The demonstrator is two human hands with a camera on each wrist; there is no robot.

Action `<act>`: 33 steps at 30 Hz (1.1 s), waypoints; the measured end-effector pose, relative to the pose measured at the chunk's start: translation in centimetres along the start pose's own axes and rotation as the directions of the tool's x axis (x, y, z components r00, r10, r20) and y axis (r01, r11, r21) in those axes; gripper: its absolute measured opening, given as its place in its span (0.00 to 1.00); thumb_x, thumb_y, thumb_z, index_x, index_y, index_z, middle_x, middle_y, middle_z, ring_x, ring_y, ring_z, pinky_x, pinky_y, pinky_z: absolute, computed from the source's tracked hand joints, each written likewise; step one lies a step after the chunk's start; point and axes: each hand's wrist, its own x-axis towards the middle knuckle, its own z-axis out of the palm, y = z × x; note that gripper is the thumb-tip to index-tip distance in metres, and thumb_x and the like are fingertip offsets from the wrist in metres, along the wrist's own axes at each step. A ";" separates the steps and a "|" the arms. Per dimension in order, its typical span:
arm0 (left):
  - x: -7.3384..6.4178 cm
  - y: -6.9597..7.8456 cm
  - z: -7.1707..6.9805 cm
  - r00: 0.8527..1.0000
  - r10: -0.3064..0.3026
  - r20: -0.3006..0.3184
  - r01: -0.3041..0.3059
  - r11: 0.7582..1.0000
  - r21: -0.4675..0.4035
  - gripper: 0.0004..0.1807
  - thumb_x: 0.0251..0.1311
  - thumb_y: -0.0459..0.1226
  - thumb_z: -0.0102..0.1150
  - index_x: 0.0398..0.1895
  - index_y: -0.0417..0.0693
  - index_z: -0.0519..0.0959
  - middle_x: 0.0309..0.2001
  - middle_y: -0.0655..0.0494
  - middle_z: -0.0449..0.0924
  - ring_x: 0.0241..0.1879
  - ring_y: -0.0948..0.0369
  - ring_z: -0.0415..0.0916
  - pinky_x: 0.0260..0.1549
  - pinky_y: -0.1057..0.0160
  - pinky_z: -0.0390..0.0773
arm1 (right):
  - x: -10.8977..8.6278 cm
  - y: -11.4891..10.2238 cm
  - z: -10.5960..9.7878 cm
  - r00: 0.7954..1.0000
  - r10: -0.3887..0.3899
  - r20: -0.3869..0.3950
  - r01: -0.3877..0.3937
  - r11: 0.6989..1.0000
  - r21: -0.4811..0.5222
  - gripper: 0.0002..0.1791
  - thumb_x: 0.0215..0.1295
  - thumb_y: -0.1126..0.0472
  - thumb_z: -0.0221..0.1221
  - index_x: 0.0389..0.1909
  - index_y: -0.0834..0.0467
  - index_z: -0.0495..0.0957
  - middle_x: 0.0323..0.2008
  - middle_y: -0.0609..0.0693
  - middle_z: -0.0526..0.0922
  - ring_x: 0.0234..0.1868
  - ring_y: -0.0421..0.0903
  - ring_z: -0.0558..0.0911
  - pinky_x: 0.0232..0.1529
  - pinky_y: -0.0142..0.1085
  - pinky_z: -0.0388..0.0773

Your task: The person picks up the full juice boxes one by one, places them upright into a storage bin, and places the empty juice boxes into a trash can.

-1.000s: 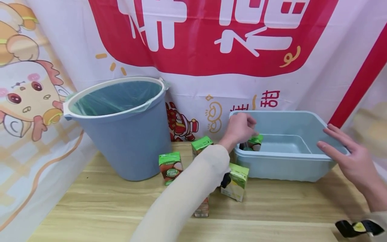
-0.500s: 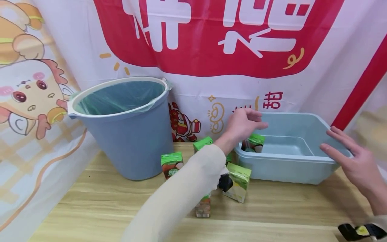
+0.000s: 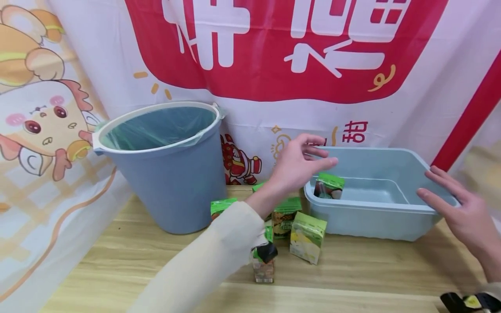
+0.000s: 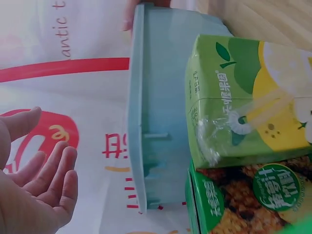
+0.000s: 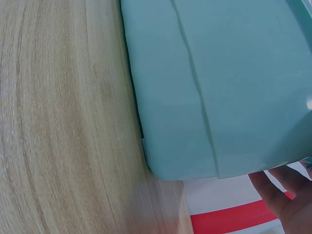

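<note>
While right hand (image 3: 463,208) touches tub (image 3: 372,221), left hand (image 3: 296,164) hovers nearby

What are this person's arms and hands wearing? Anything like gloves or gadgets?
No gloves: the left hand and right hand are both bare. A long, plain cream fabric sleeve covers the left forearm, with a small black piece by its cuff. Near the right wrist are a pale sleeve edge and a glossy black band bearing a yellow patch.
</note>
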 end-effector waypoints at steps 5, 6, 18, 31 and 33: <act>-1.9 -0.6 -1.8 0.999 0.003 -0.053 -0.004 1.000 -0.020 0.23 0.63 0.45 0.76 0.60 0.61 0.81 0.48 0.65 0.90 0.50 0.64 0.84 0.56 0.57 0.84 | 0.0 0.0 0.0 1.000 0.004 0.004 -0.004 1.000 -0.005 0.38 0.78 0.46 0.59 0.84 0.41 0.58 0.82 0.20 0.48 0.86 0.31 0.42 0.85 0.40 0.40; -2.3 -0.7 -2.1 0.998 0.002 -0.061 -0.003 1.000 -0.026 0.24 0.63 0.45 0.76 0.61 0.61 0.80 0.49 0.64 0.90 0.50 0.64 0.84 0.56 0.57 0.84 | 0.0 0.0 0.0 1.000 0.002 0.004 -0.002 1.000 -0.003 0.38 0.78 0.46 0.59 0.84 0.41 0.59 0.82 0.20 0.49 0.86 0.30 0.42 0.85 0.37 0.41; -6.9 -4.2 -5.0 0.993 -0.019 -0.121 0.009 0.996 -0.085 0.23 0.64 0.40 0.74 0.61 0.55 0.80 0.52 0.56 0.89 0.51 0.58 0.84 0.55 0.57 0.84 | 0.2 0.1 -0.1 0.999 -0.031 -0.012 0.031 1.000 0.005 0.37 0.77 0.49 0.61 0.83 0.45 0.61 0.82 0.21 0.51 0.83 0.24 0.46 0.74 0.17 0.46; -11.2 -8.1 -4.8 0.963 -0.105 -0.247 0.083 0.992 -0.098 0.26 0.57 0.40 0.79 0.58 0.51 0.82 0.55 0.52 0.88 0.58 0.54 0.82 0.56 0.57 0.82 | 0.1 0.1 -0.1 1.000 -0.027 -0.004 0.027 1.000 0.008 0.37 0.78 0.48 0.60 0.83 0.44 0.60 0.82 0.22 0.49 0.86 0.29 0.42 0.85 0.42 0.40; -11.7 -8.4 -4.6 0.960 -0.126 -0.249 0.104 0.990 -0.098 0.26 0.57 0.41 0.80 0.58 0.51 0.82 0.56 0.53 0.87 0.59 0.53 0.80 0.56 0.56 0.81 | 0.1 0.1 -0.2 0.999 -0.035 -0.008 0.035 0.999 0.015 0.37 0.77 0.49 0.61 0.83 0.44 0.61 0.82 0.22 0.51 0.84 0.26 0.44 0.84 0.35 0.41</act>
